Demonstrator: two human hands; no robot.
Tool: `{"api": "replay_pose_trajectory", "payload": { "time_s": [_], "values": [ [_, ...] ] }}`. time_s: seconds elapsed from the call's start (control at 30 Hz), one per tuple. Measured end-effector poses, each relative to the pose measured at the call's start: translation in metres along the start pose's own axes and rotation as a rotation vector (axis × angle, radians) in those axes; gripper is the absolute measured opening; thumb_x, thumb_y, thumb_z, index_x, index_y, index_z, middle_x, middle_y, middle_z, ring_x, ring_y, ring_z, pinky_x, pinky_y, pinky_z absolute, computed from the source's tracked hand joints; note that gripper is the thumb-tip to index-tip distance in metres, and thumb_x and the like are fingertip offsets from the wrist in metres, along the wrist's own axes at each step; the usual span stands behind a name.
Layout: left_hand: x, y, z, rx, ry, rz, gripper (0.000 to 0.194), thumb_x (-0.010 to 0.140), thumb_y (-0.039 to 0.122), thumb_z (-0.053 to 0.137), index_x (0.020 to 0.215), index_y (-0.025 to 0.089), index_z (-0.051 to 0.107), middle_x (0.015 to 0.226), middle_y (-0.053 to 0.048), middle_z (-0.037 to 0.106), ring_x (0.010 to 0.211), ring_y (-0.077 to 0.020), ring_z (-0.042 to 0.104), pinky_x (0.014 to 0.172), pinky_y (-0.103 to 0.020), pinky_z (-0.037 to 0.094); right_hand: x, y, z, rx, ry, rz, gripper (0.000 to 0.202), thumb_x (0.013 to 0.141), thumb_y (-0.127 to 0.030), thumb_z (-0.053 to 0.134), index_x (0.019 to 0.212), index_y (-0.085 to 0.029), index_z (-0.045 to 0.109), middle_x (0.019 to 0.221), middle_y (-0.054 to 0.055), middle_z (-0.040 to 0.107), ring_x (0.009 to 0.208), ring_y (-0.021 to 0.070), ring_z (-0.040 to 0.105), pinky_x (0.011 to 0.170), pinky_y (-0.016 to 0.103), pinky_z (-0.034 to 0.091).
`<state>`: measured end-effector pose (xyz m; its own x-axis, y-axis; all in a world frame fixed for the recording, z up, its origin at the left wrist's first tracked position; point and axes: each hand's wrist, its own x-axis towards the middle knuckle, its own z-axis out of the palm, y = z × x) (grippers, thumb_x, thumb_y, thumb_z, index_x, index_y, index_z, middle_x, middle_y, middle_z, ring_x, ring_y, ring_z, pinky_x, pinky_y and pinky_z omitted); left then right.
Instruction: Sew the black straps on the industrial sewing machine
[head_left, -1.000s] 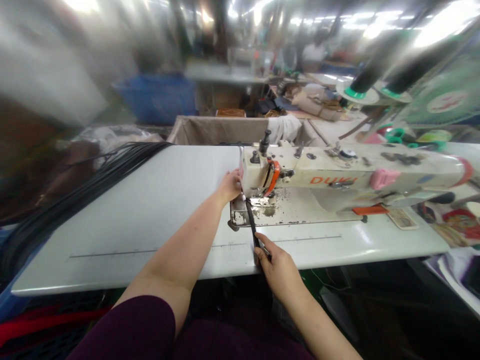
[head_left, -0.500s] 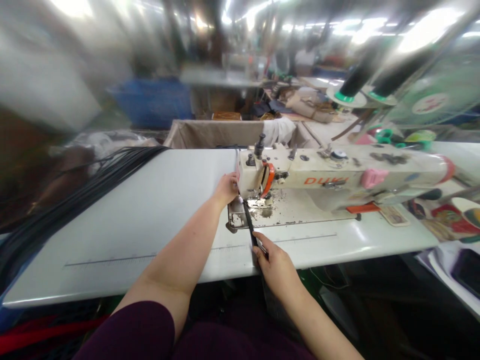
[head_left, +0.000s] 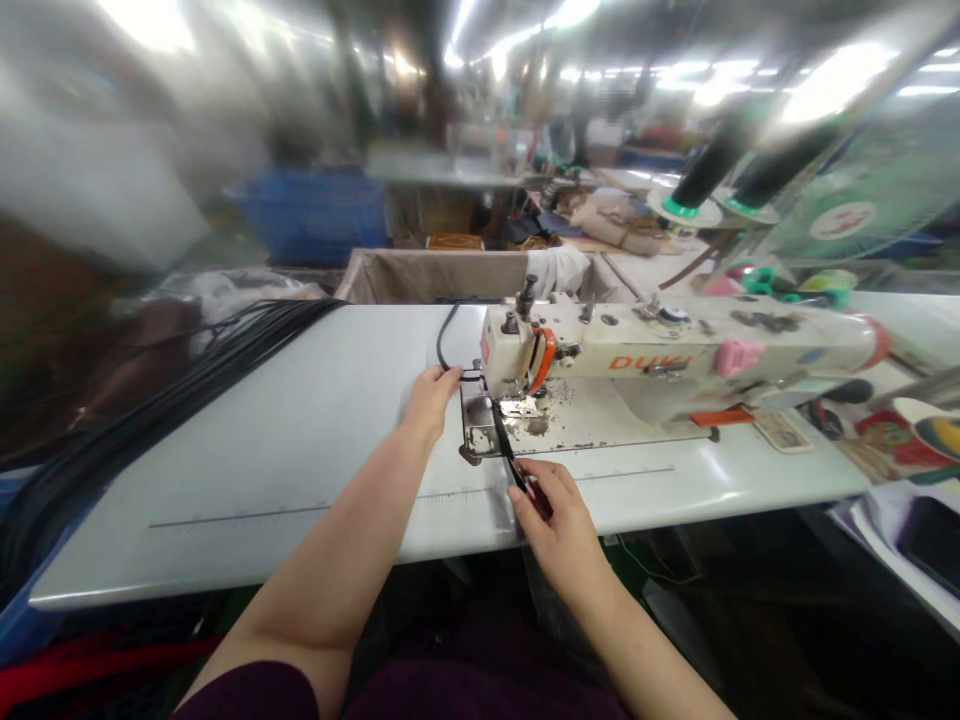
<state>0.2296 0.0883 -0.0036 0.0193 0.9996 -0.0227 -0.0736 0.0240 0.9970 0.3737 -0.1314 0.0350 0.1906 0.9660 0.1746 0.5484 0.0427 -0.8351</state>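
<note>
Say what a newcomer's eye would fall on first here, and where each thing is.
Probably the pale sewing machine with orange lettering, on the right of the white table. Next, the thick bundle of black strips along the table's left edge, then the left hand and right hand near the machine's needle end.

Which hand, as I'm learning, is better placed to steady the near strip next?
Likely right: the right hand is at the black strip in front of the sewing machine; the left hand is farther left.

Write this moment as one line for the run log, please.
left hand: pinching black cord | right hand: at black strip | strip: across sewing machine bed
</note>
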Motion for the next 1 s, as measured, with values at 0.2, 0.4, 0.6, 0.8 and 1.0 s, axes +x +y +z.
{"api": "replay_pose_trajectory", "payload": {
  "time_s": [0.2, 0.4, 0.6, 0.8, 1.0],
  "values": [
    [-0.042, 0.007, -0.031, -0.33, 0.041, -0.102, 0.033, 0.07, 0.036, 0.084, 0.082, 0.016, 0.062, 0.081, -0.003, 0.07, 0.082, -0.0166, 0.072, 0.1, -0.046, 0.059, 0.017, -0.005, 0.018, 0.139, -0.089, 0.005, 0.036, 0.102, -0.051, 0.051, 0.099, -0.022, 0.072, 0.101, 0.01, 0.069, 0.1, 0.0264, 0.064, 0.093, 0.042, 0.053],
    [-0.081, 0.007, -0.057, -0.309, 0.124, -0.076, 0.034, 0.071, 0.039, 0.087, 0.086, 0.015, 0.068, 0.087, -0.005, 0.074, 0.092, -0.0182, 0.074, 0.106, -0.045, 0.057, 0.041, -0.006, 0.048, 0.38, -0.312, 0.233, 0.042, 0.096, -0.061, 0.054, 0.093, -0.021, 0.068, 0.081, 0.003, 0.069, 0.065, 0.0164, 0.059, 0.058, 0.028, 0.046],
    [-0.105, 0.006, -0.078, -0.203, 0.142, -0.042, 0.035, 0.076, 0.044, 0.084, 0.092, 0.017, 0.07, 0.095, -0.007, 0.078, 0.099, -0.0219, 0.076, 0.103, -0.042, 0.058, 0.064, -0.004, 0.07, 0.467, -0.334, 0.287, 0.049, 0.092, -0.065, 0.057, 0.088, -0.017, 0.071, 0.072, 0.003, 0.065, 0.054, 0.0116, 0.049, 0.047, 0.023, 0.036],
    [-0.126, 0.014, -0.093, -0.012, 0.169, 0.006, 0.033, 0.08, 0.047, 0.081, 0.094, 0.019, 0.071, 0.103, -0.009, 0.079, 0.102, -0.025, 0.076, 0.097, -0.039, 0.06, 0.079, -0.003, 0.082, 0.456, -0.372, 0.282, 0.05, 0.093, -0.064, 0.055, 0.083, -0.018, 0.071, 0.065, 0.001, 0.059, 0.049, 0.0107, 0.041, 0.044, 0.024, 0.031],
    [-0.142, 0.018, -0.101, 0.046, 0.15, 0.044, 0.03, 0.083, 0.047, 0.079, 0.096, 0.02, 0.071, 0.104, -0.009, 0.079, 0.102, -0.0247, 0.076, 0.095, -0.037, 0.061, 0.081, -0.015, 0.091, 0.454, -0.444, 0.235, 0.051, 0.092, -0.065, 0.052, 0.082, -0.019, 0.07, 0.06, -0.003, 0.051, 0.047, 0.0105, 0.035, 0.045, 0.025, 0.027]
  ]
}}
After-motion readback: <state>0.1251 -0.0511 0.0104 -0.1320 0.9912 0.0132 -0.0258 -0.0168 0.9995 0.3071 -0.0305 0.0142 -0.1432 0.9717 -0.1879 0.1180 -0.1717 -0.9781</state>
